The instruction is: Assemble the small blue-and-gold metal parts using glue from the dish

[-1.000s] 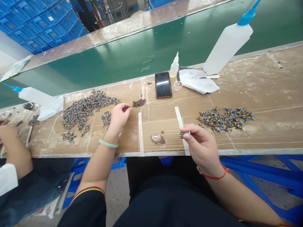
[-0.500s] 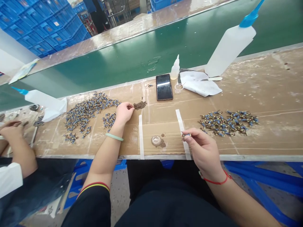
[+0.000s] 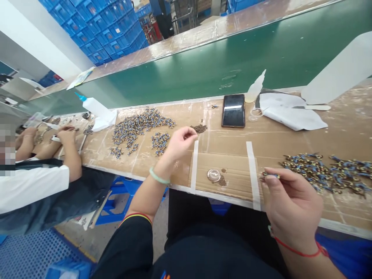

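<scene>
A co-worker's hand [image 3: 67,134] is resting at the bench's far left. The left hand [image 3: 179,142] is pinching its fingertips together just short of the small brown pile [image 3: 199,128]; whether anything sits between them I cannot tell. The right hand [image 3: 292,203] is gripping a small blue-and-brass part [image 3: 266,175] in closed fingertips, with the finished heap [image 3: 325,173] lying just beyond.

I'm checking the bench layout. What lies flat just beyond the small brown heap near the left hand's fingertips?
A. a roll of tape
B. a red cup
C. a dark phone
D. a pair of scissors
C: a dark phone lies face up on the bench, just past the brown heap that the left hand reaches toward.
</scene>
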Available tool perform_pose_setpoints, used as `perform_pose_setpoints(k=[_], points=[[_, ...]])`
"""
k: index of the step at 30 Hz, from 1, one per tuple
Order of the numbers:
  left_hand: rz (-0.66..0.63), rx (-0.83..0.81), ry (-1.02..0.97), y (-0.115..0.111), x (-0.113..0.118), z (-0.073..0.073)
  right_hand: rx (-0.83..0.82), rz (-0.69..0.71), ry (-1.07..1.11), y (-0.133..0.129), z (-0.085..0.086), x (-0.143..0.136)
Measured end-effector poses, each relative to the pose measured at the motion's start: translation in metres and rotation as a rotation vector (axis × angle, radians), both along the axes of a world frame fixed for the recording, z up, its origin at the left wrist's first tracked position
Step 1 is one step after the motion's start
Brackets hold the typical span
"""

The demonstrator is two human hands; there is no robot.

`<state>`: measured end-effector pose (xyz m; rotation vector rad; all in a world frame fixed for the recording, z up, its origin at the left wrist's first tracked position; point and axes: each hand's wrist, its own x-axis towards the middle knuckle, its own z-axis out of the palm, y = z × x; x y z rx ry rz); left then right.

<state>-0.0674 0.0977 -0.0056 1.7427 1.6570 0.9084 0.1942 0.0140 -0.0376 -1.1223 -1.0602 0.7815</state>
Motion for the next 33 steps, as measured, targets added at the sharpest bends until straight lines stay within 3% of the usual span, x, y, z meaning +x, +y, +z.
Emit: perform_pose_setpoints(k=[4, 8, 12, 17, 22, 28, 33], points=[[-0.271, 0.202, -0.288, -0.069, 0.061, 0.008, 0.2, -0.03, 0.188, 0.006, 0.033, -0.033], [-0.411, 0.328, -0.387, -0.109, 0.101, 0.016, 0.173, 0.061, 0.323, 0.003, 0.05, -0.045], [-0.434, 0.387, -0.492, -0.112, 0.106, 0.021, 0.135, 0.065, 0.341, -0.002, 0.056, -0.041], [-0.43, 0.14, -0.623, -0.111, 0.107, 0.024, 0.169, 0.013, 0.353, -0.002, 0.062, -0.043], [-0.319, -0.015, -0.774, -0.115, 0.116, 0.021, 0.181, 0.003, 0.312, -0.002, 0.063, -0.045], [-0.219, 0.112, -0.665, -0.118, 0.115, 0.028, 0.196, -0.122, 0.202, 0.0, 0.065, -0.049], [-0.276, 0.209, -0.539, -0.12, 0.108, 0.029, 0.13, -0.032, 0.221, -0.001, 0.064, -0.048]])
